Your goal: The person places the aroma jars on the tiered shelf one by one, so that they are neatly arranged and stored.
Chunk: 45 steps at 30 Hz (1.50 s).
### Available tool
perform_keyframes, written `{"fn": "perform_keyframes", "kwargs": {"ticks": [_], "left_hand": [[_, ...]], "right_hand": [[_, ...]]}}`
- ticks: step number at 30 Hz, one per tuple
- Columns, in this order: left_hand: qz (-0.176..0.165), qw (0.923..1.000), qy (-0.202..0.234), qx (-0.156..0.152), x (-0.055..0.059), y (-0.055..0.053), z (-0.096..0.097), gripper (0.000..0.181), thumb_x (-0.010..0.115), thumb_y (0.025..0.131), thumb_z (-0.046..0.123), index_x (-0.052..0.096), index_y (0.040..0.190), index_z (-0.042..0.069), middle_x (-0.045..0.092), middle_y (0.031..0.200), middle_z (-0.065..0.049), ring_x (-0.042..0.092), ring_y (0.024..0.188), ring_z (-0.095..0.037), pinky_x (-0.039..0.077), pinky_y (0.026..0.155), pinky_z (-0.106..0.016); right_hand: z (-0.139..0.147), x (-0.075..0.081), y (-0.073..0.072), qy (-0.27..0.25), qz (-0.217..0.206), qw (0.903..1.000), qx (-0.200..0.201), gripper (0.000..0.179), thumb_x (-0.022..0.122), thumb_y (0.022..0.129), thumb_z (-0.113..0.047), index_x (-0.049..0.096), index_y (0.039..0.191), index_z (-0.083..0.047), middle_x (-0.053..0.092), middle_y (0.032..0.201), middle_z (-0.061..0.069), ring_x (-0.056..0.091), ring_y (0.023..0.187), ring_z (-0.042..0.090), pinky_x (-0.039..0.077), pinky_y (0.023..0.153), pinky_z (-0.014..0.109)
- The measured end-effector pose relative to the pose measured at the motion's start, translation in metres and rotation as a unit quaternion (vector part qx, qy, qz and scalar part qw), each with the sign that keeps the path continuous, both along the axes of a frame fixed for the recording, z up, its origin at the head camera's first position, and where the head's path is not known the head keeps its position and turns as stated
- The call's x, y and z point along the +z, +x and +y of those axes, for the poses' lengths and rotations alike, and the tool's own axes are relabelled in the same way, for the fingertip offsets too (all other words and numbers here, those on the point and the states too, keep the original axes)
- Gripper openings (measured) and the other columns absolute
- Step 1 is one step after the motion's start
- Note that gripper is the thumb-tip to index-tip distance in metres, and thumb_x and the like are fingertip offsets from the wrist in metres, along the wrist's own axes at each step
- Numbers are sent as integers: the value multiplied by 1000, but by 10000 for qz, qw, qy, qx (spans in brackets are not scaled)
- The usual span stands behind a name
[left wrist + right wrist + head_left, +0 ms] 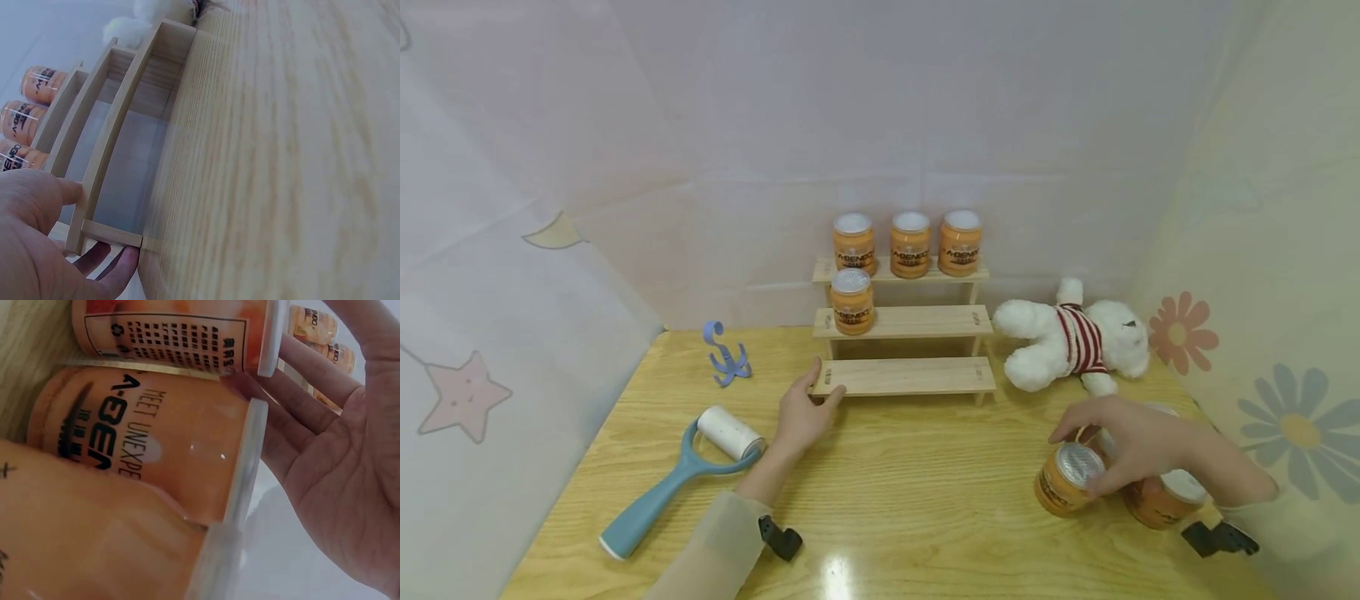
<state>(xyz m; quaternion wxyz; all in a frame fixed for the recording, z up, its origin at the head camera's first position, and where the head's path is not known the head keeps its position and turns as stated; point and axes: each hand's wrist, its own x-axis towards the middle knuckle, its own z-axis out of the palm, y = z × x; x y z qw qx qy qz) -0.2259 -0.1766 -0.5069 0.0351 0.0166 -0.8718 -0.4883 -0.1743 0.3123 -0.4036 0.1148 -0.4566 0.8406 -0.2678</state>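
Observation:
A three-step wooden shelf (910, 379) stands at the back of the table. My left hand (805, 417) grips the left end of its lowest step, thumb over the board and fingertips at the end leg (112, 234) in the left wrist view. Three orange cans with pale lids, one of them the middle can (910, 250), stand on the top step. Another can (852, 304) stands at the left of the middle step. My right hand (1142, 442) pinches an upright can (1060, 483) near its lid, at the table's right. Beside it is another can (1161, 500), partly behind that hand.
A white plush toy (1045, 337) in a red-striped top lies right of the shelf. On the left are a purple hook (727, 362) and a blue-handled lint roller (658, 504). Fabric with printed flowers (1180, 333) encloses the table's sides.

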Motion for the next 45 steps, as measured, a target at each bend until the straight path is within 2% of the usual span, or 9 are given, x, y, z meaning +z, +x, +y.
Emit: {"fn": "perform_keyframes", "kwargs": {"ticks": [6,14,19,24,27,31,36,43,45], "left_hand": [[94,10000,0,-22,-1,-1,-1,82,71,103,36,30,168,8,37,172,-14,31,160,-41,27,132,-57],[131,9999,-42,-17,-3,-1,-1,81,71,104,36,29,168,9,36,172,-14,33,159,-42,27,132,-57],[103,9999,27,-52,-3,1,-1,82,71,104,36,28,168,9,35,173,-14,32,159,-43,27,131,-58],[49,9999,74,-69,-4,1,-2,82,70,104,37,27,169,10,35,173,-16,32,159,-44,34,128,-60],[48,9999,82,-68,-3,2,-1,82,71,104,37,27,169,10,35,173,-16,31,159,-44,34,127,-61],[54,10000,29,-24,-3,0,-1,82,72,103,37,29,168,9,35,173,-13,31,160,-42,28,131,-58],[1,10000,22,-29,-3,-1,-3,83,72,103,38,29,168,9,33,174,-11,29,162,-39,27,132,-55],[29,10000,-68,8,-2,-2,-3,82,71,103,38,31,168,8,34,174,-11,29,162,-39,27,132,-55],[-25,10000,-44,-29,-3,-2,-2,82,71,103,39,30,168,9,34,174,-10,29,162,-38,27,133,-54]], "right_hand": [[-3,-3,2,196,132,9997,105,49,92,85,-37,72,126,-20,73,120,-7,59,87,-2,53,66,19],[-3,-2,-2,199,521,9984,99,48,92,84,-22,71,127,-25,73,120,-11,67,100,0,60,76,26],[0,7,-8,124,845,9963,-11,52,93,81,-21,72,128,-27,74,119,-13,66,100,1,59,75,25],[-4,26,-20,139,1401,9900,54,53,94,78,-18,73,127,-22,75,117,-12,66,97,2,56,74,24],[-9,38,-29,234,1565,9873,103,53,93,78,-17,73,126,-22,75,116,-12,67,97,2,57,75,26],[-18,51,-42,393,1362,9898,103,49,92,82,-18,73,128,-21,75,118,-10,68,97,3,61,75,28],[-35,62,-58,552,1185,9914,83,48,90,85,-19,73,129,-18,75,119,-7,68,96,5,62,71,28],[-63,68,-82,641,1349,9887,158,49,90,83,-18,74,129,-16,75,125,-6,71,109,11,63,89,39],[-70,70,-87,613,1235,9903,174,47,89,84,-18,74,129,-17,75,125,-6,71,110,13,64,91,42]]}}
